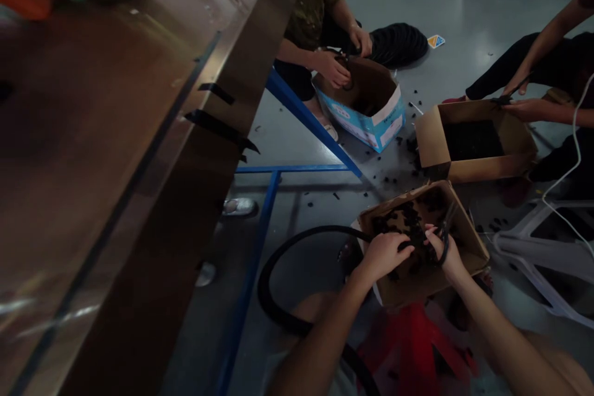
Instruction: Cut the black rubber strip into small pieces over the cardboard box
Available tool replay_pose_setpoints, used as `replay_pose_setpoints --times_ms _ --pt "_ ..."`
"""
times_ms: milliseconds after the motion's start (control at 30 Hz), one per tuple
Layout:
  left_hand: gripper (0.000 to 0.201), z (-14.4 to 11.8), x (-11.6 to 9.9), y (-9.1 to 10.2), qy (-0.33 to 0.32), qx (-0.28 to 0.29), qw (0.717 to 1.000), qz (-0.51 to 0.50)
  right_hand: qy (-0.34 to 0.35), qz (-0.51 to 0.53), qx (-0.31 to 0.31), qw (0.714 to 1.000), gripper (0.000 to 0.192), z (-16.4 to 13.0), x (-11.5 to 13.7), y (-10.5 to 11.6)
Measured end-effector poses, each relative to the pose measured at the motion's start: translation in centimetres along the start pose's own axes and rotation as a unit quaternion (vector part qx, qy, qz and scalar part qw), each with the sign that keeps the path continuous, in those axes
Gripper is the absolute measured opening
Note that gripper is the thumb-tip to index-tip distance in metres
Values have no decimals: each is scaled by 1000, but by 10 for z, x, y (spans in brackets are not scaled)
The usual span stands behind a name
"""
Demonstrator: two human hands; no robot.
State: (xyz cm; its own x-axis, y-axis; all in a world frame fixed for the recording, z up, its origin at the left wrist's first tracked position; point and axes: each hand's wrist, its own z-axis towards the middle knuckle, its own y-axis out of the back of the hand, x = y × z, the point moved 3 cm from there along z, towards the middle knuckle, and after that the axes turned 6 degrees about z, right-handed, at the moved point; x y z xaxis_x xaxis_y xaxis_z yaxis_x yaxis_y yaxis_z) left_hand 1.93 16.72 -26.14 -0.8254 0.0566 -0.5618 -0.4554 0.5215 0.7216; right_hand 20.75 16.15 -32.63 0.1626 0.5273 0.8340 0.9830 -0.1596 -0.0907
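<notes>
Left of the cardboard box [466, 241], a black rubber hose [278, 260] loops over the floor and runs up to the box's near rim. There the left hand [383, 255] closes its fingers around the hose end. Over the box's middle, the right hand [443, 247] grips scissors [444, 236]. The blades sit close to the left fingers, so a hurried snip could nick them, and cut bits may scatter beyond the box.
</notes>
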Motion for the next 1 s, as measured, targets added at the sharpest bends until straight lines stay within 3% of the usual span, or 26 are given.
replay_pose_setpoints --times_ms 567,767,1000 --pt "27 -1 0 -2 -12 3 1000 -2 -21 -51 41 998 67 -4 1 -7" --pt "29 -1 1 -1 -17 5 1000 -1 -24 -60 51 997 60 -3 -6 -7" --pt "34 -2 9 -5 -11 6 1000 -5 -15 -71 66 995 53 -9 5 -16"
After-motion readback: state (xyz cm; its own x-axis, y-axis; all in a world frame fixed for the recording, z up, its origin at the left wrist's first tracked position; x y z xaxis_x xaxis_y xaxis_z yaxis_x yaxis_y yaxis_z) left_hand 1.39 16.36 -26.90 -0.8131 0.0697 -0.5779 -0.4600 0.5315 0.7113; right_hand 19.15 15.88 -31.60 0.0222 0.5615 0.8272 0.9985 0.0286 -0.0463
